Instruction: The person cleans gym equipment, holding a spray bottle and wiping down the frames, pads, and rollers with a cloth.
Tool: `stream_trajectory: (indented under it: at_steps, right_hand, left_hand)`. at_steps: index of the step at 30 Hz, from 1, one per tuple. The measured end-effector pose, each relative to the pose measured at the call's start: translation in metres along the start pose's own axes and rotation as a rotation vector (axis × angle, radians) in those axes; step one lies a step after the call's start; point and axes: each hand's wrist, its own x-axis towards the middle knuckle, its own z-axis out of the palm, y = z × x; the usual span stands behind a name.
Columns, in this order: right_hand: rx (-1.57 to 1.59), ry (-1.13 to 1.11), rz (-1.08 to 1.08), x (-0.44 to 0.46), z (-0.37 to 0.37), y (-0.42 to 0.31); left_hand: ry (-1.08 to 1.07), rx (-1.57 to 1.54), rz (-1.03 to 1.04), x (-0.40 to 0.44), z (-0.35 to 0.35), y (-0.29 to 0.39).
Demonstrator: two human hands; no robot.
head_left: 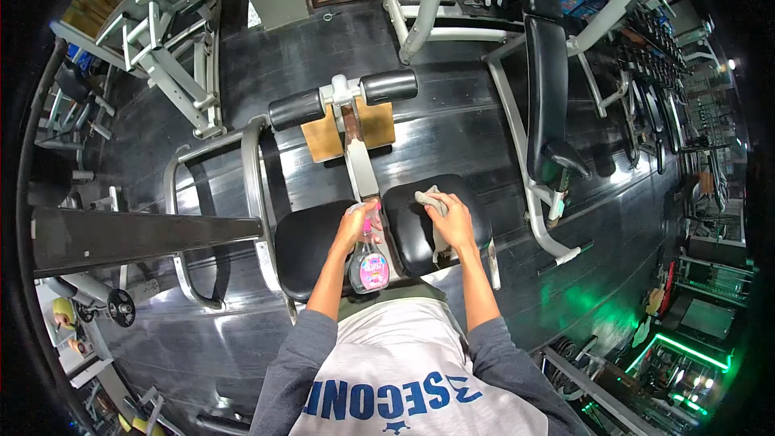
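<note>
My left hand (353,224) is wrapped round the neck of a spray bottle (371,265) with a pink trigger head and a bright pink label. The bottle hangs upright in front of my lap, over the gap between two black seat pads. A crumpled light grey cloth (437,200) is in my right hand (454,222), which is closed on it. That hand rests on or just over the right seat pad (412,234), and a strip of the cloth hangs down below it. The left seat pad (303,246) lies partly behind my left forearm.
Ahead, black foam rollers (295,110) sit on the machine's post above a wooden footplate (376,125). A grey tubular frame (257,194) stands at the left. A tall padded bench (546,89) is at the right, with a dumbbell rack (658,44) beyond.
</note>
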Motion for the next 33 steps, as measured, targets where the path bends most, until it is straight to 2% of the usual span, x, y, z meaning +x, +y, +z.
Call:
stream_trajectory:
  at_steps: [5,7,9,11,12,13,15,16,19,21,23,24,27,29,30,31,33]
  right_hand:
    - [-0.289,-0.158,-0.115,0.050,0.036,0.004]
    - [-0.472,-0.145,-0.265,0.063,0.054,0.000]
    - [-0.495,-0.210,-0.226,0.068,0.059,-0.002]
    - [-0.481,-0.334,-0.435,0.069,0.053,-0.004]
    - [-0.397,-0.491,-0.431,0.068,0.040,-0.011]
    - [-0.403,-0.503,-0.425,0.068,0.030,-0.016]
    - [-0.373,-0.671,-0.435,0.068,0.014,-0.018]
    - [-0.386,-0.624,-0.444,0.074,0.015,-0.008]
    - [-0.441,-0.484,-0.271,0.098,0.036,-0.002]
    - [-0.439,-0.485,-0.244,0.112,0.063,0.004]
    - [-0.478,-0.475,-0.451,0.118,0.094,0.015]
    - [-0.514,-0.677,-0.434,0.117,0.086,-0.018]
    - [-0.570,-0.802,-0.583,0.110,0.084,-0.031]
    - [-0.568,-0.759,-0.475,0.124,0.094,-0.012]
    - [-0.573,-0.757,-0.342,0.132,0.094,-0.021]
    - [-0.576,-0.761,-0.344,0.141,0.103,-0.017]
    - [-0.879,-0.814,-0.311,0.154,0.124,-0.016]
  left_hand:
    - [-0.054,0.097,0.065,0.016,-0.017,-0.010]
    - [-0.050,0.042,0.095,0.017,-0.018,-0.012]
    - [-0.045,-0.002,0.085,0.021,-0.022,-0.012]
    - [-0.040,-0.045,0.076,0.027,-0.026,-0.012]
    - [-0.020,-0.044,0.063,0.029,-0.026,-0.011]
    - [0.001,-0.044,0.049,0.030,-0.026,-0.011]
    - [0.021,-0.056,0.024,0.031,-0.025,-0.011]
    - [0.026,-0.065,0.026,0.031,-0.025,-0.011]
    - [0.018,-0.088,0.035,0.031,-0.027,-0.013]
    - [-0.001,-0.096,0.045,0.031,-0.027,-0.014]
    - [-0.006,-0.113,0.087,0.028,-0.025,-0.011]
    - [-0.005,-0.113,0.081,0.026,-0.024,-0.009]
    - [0.008,-0.141,0.044,0.025,-0.023,-0.007]
    - [0.020,-0.155,0.060,0.025,-0.023,-0.010]
    - [0.023,-0.160,0.061,0.026,-0.024,-0.010]
    - [0.017,-0.159,0.075,0.025,-0.024,-0.011]
    - [0.009,-0.157,0.089,0.027,-0.024,-0.011]
